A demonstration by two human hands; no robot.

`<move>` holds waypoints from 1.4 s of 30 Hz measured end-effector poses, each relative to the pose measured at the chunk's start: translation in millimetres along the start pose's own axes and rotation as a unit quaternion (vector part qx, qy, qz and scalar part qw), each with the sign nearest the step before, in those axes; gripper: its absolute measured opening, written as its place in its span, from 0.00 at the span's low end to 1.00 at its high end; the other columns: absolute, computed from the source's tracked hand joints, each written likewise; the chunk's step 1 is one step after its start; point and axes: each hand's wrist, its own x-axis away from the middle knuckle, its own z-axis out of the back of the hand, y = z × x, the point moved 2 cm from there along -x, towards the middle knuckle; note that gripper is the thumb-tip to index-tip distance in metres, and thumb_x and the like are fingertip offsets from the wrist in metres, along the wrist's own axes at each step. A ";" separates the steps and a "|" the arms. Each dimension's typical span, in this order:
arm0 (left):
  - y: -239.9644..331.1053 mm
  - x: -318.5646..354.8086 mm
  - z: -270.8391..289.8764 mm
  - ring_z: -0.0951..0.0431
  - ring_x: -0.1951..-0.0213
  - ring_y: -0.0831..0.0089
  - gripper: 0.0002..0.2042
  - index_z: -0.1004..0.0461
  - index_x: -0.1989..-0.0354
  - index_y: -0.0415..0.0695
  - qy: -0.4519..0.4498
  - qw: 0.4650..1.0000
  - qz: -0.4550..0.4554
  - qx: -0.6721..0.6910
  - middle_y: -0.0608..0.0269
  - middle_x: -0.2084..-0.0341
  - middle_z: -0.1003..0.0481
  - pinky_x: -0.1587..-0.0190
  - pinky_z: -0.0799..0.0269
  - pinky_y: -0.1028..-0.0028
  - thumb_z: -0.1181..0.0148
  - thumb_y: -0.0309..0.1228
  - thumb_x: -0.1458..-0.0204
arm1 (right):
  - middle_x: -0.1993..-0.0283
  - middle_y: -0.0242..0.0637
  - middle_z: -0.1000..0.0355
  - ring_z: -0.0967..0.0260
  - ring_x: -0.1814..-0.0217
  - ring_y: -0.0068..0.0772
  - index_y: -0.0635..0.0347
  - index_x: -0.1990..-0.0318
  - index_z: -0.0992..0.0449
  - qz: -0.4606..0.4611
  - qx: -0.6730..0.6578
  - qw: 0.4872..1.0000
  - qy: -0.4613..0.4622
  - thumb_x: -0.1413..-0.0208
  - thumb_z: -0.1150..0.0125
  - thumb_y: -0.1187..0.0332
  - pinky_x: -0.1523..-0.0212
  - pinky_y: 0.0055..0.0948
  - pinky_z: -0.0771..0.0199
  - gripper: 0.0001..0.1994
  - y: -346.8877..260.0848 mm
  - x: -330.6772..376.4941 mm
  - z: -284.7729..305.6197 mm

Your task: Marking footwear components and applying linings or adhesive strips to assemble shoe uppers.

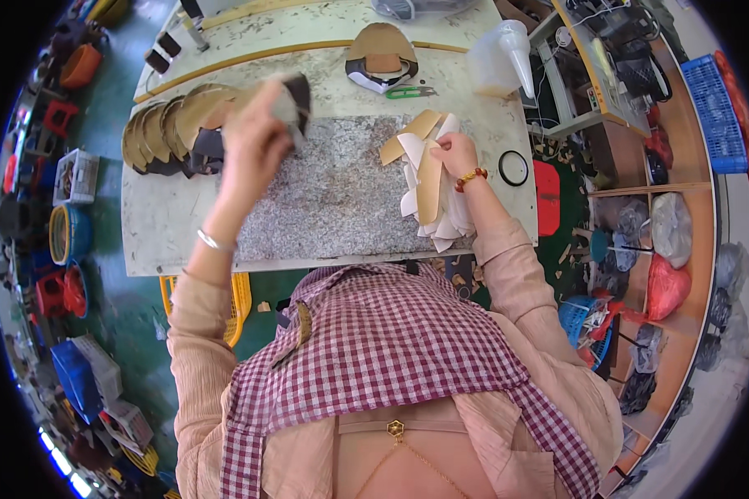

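"Strips (448,206) in tan and white lie in a loose heap at three o'clock, if we take the middle of our worn grey mat (333,191) as the centre of the dial."

"Why there, do we think?"

"Probably because our right hand (458,156) can reach them without crossing the bench (171,208). Its fingers pinch the upper end of one tan strip (429,187), whose other end points toward six. Gripping an end likely helps us part one layer from the rest, since they overlap at all angles."

"And our left hand (256,137), over at ten?"

"Its fingers appear closed on a grey-and-dark piece (294,108) that tips toward eleven. Both are blurred, so we can't tell exactly where the thumb presses."

"Farther out, also at ten, we have the row of brown curved pieces (175,125). Why fan them?"

"Each overlaps its neighbour and leaves an edge showing, so we'd guess that a single piece is easy to pick up from our left side."

"What sits beyond the mat, near twelve?"

"One brown shaped piece (383,61) with a black and white edge, apart from the row. Green snips (404,92) lie just beside it at one o'clock, perhaps so that either hand can reach them."
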 end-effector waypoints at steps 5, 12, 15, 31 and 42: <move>22.2 79.6 -63.2 0.26 0.65 0.64 0.15 0.24 0.60 0.43 -0.132 0.989 0.042 0.047 0.64 0.69 0.23 0.56 0.30 0.69 0.32 0.25 0.59 | 0.75 0.31 0.26 0.34 0.76 0.22 0.65 0.70 0.21 0.049 -0.326 0.943 -0.041 0.52 0.33 0.74 0.71 0.21 0.31 0.05 -69.3 52.7 25.0; 85.0 62.1 -65.3 0.33 0.73 0.75 0.12 0.21 0.59 0.42 -0.052 0.919 0.251 0.301 0.67 0.69 0.28 0.71 0.35 0.79 0.35 0.22 0.54 | 0.73 0.27 0.27 0.36 0.73 0.17 0.64 0.65 0.22 0.176 -0.339 0.924 -0.023 0.49 0.33 0.72 0.70 0.15 0.34 0.07 -146.7 132.8 31.7; 85.7 50.5 -50.0 0.34 0.73 0.74 0.11 0.20 0.62 0.43 0.070 0.985 0.032 0.152 0.68 0.71 0.30 0.71 0.36 0.79 0.36 0.20 0.55 | 0.72 0.28 0.26 0.35 0.73 0.17 0.65 0.62 0.21 0.151 -0.363 0.919 0.003 0.47 0.35 0.71 0.69 0.14 0.34 0.08 -144.3 141.7 36.2; 120.3 51.6 -24.8 0.30 0.68 0.72 0.16 0.20 0.57 0.44 0.016 0.987 -0.142 0.072 0.65 0.63 0.27 0.66 0.31 0.78 0.38 0.18 0.57 | 0.65 0.38 0.21 0.27 0.65 0.21 0.67 0.59 0.20 0.074 -0.540 0.819 -0.177 0.44 0.40 0.76 0.60 0.16 0.27 0.07 -158.0 185.4 58.8; 126.3 69.8 -26.7 0.22 0.68 0.76 0.13 0.24 0.57 0.35 -0.068 0.897 0.194 0.391 0.59 0.66 0.22 0.66 0.25 0.82 0.42 0.14 0.53 | 0.65 0.37 0.22 0.27 0.65 0.22 0.68 0.60 0.20 0.081 -0.509 0.843 -0.157 0.45 0.41 0.77 0.61 0.16 0.26 0.07 -162.0 192.0 50.5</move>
